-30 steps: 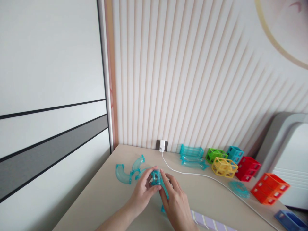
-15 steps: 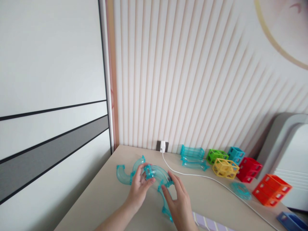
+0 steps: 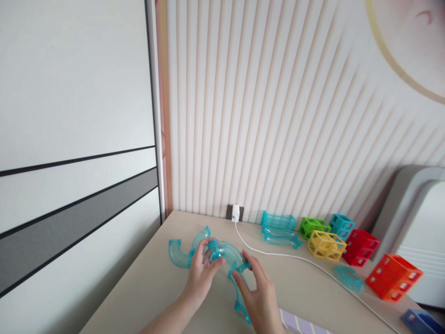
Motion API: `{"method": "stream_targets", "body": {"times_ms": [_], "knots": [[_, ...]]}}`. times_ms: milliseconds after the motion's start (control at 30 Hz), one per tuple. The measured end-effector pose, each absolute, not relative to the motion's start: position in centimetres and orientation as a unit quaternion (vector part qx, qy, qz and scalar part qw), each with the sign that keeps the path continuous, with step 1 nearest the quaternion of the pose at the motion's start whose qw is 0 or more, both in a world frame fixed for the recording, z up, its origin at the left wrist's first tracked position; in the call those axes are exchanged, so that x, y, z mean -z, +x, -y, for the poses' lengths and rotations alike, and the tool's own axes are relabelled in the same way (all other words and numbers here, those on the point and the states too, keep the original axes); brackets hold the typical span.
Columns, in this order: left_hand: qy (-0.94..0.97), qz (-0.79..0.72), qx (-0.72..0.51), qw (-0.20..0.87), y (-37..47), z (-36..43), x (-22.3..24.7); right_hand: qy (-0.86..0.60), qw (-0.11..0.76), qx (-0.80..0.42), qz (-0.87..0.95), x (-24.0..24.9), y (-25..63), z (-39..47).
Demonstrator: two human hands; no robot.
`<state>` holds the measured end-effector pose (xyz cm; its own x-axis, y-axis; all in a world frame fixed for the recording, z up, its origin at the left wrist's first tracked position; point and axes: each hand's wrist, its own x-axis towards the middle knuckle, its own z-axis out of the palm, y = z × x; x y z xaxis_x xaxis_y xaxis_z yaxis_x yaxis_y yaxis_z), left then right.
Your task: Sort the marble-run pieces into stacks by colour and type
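A curved, clear teal tube piece (image 3: 230,251) is held between my two hands above the table. My left hand (image 3: 200,265) grips its left collar, thumb in front and fingers behind. At its right end my right hand (image 3: 255,283) pinches the other collar between thumb and fingers. Below the held piece, another curved teal tube (image 3: 240,301) rests on the table, partly hidden by my right hand; I cannot tell whether the two are joined. Left of my left hand lie curved teal tubes (image 3: 178,256) on the tabletop, one partly behind my fingers.
Straight teal tubes (image 3: 278,222) lie near the wall. Green (image 3: 313,227), yellow (image 3: 327,245), blue, red (image 3: 360,248) and orange (image 3: 394,277) block frames stand to the right. A white cable (image 3: 295,254) crosses the table from a plug (image 3: 235,213). A lilac strip (image 3: 299,321) lies in front.
Both hands keep their hold on the curved tube, which appears turned very slightly. The view has shifted a little; the other pieces stay in place.
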<state>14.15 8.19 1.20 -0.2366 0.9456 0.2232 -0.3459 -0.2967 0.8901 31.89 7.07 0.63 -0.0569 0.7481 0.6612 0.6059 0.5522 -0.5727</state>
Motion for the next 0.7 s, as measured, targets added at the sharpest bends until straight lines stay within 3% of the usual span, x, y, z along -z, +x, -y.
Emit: {"method": "stream_targets", "body": {"times_ms": [533, 700], "knots": [[0.406, -0.385, -0.668, 0.49, 14.6, -8.1, -1.4, -0.518, 0.518, -0.091, 0.675, -0.8, 32.4, -7.9], [0.453, -0.415, -0.647, 0.451, 14.2, -8.6, -0.1, -0.531, 0.505, -0.097, 0.673, -0.7, 33.1, -8.4]]}}
